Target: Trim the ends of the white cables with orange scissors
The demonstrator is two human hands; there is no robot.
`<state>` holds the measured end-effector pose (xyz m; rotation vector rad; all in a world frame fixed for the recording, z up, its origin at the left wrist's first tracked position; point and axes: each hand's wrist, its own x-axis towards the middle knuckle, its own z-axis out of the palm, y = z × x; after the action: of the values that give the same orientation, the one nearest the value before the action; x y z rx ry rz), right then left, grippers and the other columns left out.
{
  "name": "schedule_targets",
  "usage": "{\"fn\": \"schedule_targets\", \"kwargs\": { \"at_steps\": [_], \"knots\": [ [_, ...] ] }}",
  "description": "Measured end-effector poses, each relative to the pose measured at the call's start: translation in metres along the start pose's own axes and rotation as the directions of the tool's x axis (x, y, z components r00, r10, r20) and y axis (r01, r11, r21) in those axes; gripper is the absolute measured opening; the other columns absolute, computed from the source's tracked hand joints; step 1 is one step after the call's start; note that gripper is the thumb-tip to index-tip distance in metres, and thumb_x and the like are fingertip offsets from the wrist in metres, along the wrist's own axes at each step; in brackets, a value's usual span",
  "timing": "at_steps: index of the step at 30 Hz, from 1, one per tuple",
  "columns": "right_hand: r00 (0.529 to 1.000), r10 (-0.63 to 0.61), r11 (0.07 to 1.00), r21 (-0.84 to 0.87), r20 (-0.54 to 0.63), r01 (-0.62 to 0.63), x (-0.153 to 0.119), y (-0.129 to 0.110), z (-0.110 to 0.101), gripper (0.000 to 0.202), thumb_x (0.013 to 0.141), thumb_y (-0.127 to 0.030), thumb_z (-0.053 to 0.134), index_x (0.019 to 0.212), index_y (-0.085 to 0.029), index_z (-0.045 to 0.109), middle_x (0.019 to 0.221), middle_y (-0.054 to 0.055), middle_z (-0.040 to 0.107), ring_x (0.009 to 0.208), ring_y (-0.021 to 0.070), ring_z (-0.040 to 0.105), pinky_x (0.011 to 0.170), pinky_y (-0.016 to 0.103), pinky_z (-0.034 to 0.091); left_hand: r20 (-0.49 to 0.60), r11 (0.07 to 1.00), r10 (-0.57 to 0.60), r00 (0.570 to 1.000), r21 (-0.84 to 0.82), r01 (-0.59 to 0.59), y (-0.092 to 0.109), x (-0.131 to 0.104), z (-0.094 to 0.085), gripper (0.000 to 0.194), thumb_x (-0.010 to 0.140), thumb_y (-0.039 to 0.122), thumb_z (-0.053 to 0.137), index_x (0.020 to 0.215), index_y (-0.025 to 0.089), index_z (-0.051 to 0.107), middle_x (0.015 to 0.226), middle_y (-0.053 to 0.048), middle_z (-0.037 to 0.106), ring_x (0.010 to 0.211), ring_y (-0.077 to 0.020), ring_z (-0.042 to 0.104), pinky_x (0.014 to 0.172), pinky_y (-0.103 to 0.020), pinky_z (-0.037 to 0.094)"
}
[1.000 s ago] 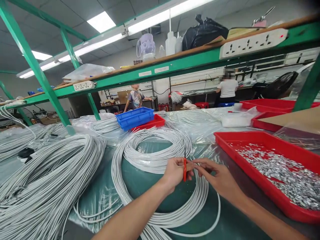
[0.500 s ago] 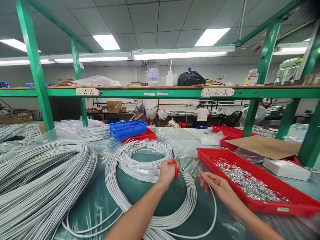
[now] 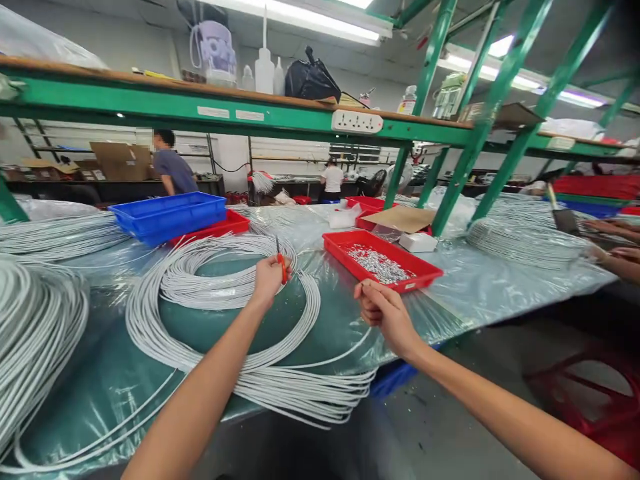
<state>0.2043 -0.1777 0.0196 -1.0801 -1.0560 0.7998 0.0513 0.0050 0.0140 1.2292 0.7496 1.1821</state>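
Observation:
Orange-handled scissors [image 3: 283, 268] are gripped in my left hand [image 3: 269, 277], blades pointing up, above the far side of a coil of white cable [image 3: 145, 313]. My right hand [image 3: 383, 310] is closed in a pinch on the end of one white cable [image 3: 357, 343], which runs back down toward the coil. The very tip of that cable is hidden by my fingers. Many loose cable ends [image 3: 320, 397] fan out at the table's front edge. Just beyond my right hand lies a red tray [image 3: 425, 277] with small shiny metal pieces [image 3: 380, 265] in it.
A larger cable bundle [image 3: 40, 347] lies at the left. A blue bin [image 3: 170, 217] rests on a red tray [image 3: 235, 223] behind the coil. Green posts [image 3: 465, 167] carry a shelf. At far right, another person's hands [image 3: 620, 253] are near a cable coil [image 3: 525, 243].
The view has swung right and down, showing the table's front edge and another person's hands. My right hand has moved toward the front edge with the cable; the left still holds the scissors.

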Motion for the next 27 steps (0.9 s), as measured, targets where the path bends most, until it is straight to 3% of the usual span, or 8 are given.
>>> {"fn": "schedule_targets", "kwargs": {
  "at_steps": [4,10,13,16,18,21,24,27],
  "knots": [
    [0.998,-0.039,0.999,0.011,0.043,0.039,-0.005,0.004,0.004,0.034,0.082,-0.048,0.062,0.071,-0.016,0.058,0.054,-0.009,0.019,0.045,0.0053,0.014,0.042,0.021,0.011,0.018,1.0,0.015,1.0,0.025,-0.016,-0.001,-0.001,-0.001,0.018,0.063,0.027,0.07,0.068,0.011,0.062,0.053,0.002,0.057,0.043,-0.0072,0.05,0.046,-0.02,0.039],
    [0.997,-0.002,1.0,-0.005,0.073,0.002,-0.006,0.002,0.003,0.032,0.087,-0.047,0.055,0.073,-0.018,0.055,0.055,-0.009,0.018,0.045,0.0062,0.014,0.043,0.021,0.014,0.01,0.998,0.043,0.999,0.052,-0.043,-0.001,0.001,-0.003,0.018,0.064,0.028,0.068,0.068,0.011,0.062,0.053,0.0,0.058,0.042,-0.0082,0.05,0.045,-0.021,0.038],
    [0.992,-0.062,0.966,-0.242,0.112,0.088,-0.009,-0.013,-0.011,0.033,0.089,-0.047,0.053,0.075,-0.018,0.057,0.056,-0.004,0.038,0.05,0.0103,0.038,0.05,0.024,0.033,0.008,0.997,0.057,0.998,0.057,-0.057,-0.001,0.001,-0.004,0.018,0.065,0.029,0.068,0.068,0.012,0.062,0.053,0.0,0.058,0.042,-0.0083,0.05,0.044,-0.021,0.037],
    [0.979,-0.15,0.823,-0.532,0.136,0.2,-0.015,-0.039,-0.037,0.031,0.087,-0.046,0.061,0.075,-0.018,0.065,0.076,0.004,0.059,0.077,0.0167,0.055,0.074,0.028,0.044,0.015,0.996,0.065,0.998,0.067,-0.066,-0.001,0.001,-0.004,0.016,0.065,0.027,0.066,0.066,0.012,0.062,0.053,0.0,0.058,0.042,-0.0084,0.05,0.044,-0.021,0.037],
    [0.994,-0.074,0.845,-0.524,0.079,0.105,-0.023,-0.053,-0.057,0.032,0.085,-0.048,0.063,0.077,-0.018,0.068,0.078,0.005,0.062,0.073,0.0154,0.054,0.07,0.027,0.045,0.017,0.995,0.063,0.998,0.075,-0.064,-0.002,0.001,-0.003,0.015,0.065,0.026,0.066,0.066,0.012,0.062,0.053,0.0,0.058,0.043,-0.0085,0.05,0.045,-0.021,0.038],
    [0.975,0.222,0.942,-0.259,0.003,-0.214,-0.044,-0.051,-0.078,0.034,0.08,-0.051,0.068,0.078,-0.016,0.068,0.073,0.004,0.063,0.061,0.0129,0.054,0.057,0.025,0.045,0.011,0.995,0.051,0.999,0.088,-0.051,-0.003,0.0,-0.001,0.015,0.065,0.025,0.067,0.068,0.011,0.063,0.053,0.0,0.058,0.044,-0.0086,0.051,0.046,-0.021,0.04],
    [0.877,0.478,0.878,-0.006,-0.053,-0.478,-0.075,-0.016,-0.086,0.035,0.072,-0.049,0.076,0.08,-0.015,0.066,0.072,0.004,0.063,0.056,0.0113,0.057,0.052,0.023,0.047,0.007,0.994,0.043,0.999,0.103,-0.044,-0.003,0.0,0.0,0.014,0.066,0.025,0.066,0.069,0.011,0.063,0.054,0.001,0.058,0.044,-0.008,0.051,0.047,-0.02,0.041],
    [0.804,0.58,0.809,-0.025,-0.131,-0.588,-0.101,0.031,-0.09,0.041,0.07,-0.052,0.075,0.085,-0.015,0.066,0.076,0.006,0.068,0.054,0.012,0.06,0.046,0.022,0.045,0.018,0.991,0.04,0.999,0.129,-0.041,-0.004,-0.002,0.002,0.014,0.067,0.025,0.066,0.07,0.012,0.064,0.054,0.002,0.058,0.045,-0.0076,0.051,0.047,-0.019,0.041]
  ]
}}
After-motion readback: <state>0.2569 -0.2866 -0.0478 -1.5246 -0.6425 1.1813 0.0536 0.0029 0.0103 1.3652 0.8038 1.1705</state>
